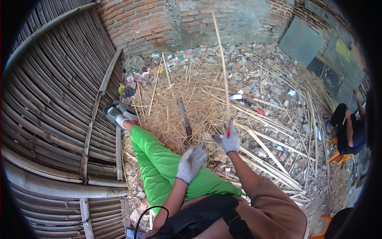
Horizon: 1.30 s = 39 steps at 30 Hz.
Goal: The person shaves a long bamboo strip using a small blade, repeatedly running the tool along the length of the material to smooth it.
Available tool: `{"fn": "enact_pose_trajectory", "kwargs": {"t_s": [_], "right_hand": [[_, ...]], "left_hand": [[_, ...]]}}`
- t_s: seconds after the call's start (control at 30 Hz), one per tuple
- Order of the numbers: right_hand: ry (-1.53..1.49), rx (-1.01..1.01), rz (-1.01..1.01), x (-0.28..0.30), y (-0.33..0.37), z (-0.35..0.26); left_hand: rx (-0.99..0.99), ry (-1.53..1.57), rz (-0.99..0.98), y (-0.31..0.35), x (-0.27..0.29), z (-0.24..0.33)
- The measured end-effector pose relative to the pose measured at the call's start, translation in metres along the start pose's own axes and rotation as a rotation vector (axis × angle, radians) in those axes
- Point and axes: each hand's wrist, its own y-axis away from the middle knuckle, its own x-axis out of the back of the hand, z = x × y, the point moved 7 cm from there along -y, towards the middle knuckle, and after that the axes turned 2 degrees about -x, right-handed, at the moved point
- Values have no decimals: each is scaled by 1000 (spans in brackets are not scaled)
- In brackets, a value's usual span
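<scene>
My right hand (pixel 230 140), in a white knit glove, is closed around the near end of a long, thin bamboo strip (pixel 223 67). The strip reaches away across the ground to the brick wall. Something red (pixel 228 132) shows at the same hand, with a dark flat shape (pixel 217 139) beside it; I cannot make out whether these are one tool. My left hand (pixel 191 162), also gloved, rests over my green trousers (pixel 159 159), palm partly turned up, fingers loosely extended and holding nothing visible. Beyond it, a grey, stick-like piece with a darker near end (pixel 184 117) lies on the shavings.
A bamboo slat wall (pixel 55 99) stands close on the left; a brick wall (pixel 139 24) closes the far side. Straw-like shavings (pixel 159 95), rubble and several split bamboo strips (pixel 274 159) cover the ground. At the right, another person (pixel 350 127) sits on an orange stool (pixel 338 153).
</scene>
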Motion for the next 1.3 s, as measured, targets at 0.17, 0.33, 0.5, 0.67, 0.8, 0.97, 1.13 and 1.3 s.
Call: {"fn": "enact_pose_trajectory", "kwargs": {"t_s": [0.17, 0.33, 0.5, 0.67, 0.8, 0.97, 1.13, 1.3], "right_hand": [[51, -108, -122, -22, 10, 76], [-375, -70, -5, -15, 6, 48], [-984, -292, -226, -43, -6, 0], [-687, -187, -34, -41, 13, -37], [-614, -77, 183, -20, 39, -42], [-868, -48, 127, -11, 35, -50], [-1185, -109, -21, 33, 19, -95], [-1209, -339, -105, 55, -45, -88]], "left_hand": [[13, -8, -5, 4, -6, -5], [6, -86, 4, 1, -7, -3], [10, -476, -9, 11, -29, -21], [-157, -1490, -148, 19, -52, -17], [-93, -1624, -167, 25, -61, -16], [-426, -1661, -323, 26, -75, -19], [70, -1127, -58, 45, -79, -9], [266, -778, -12, 105, -73, 35]]}}
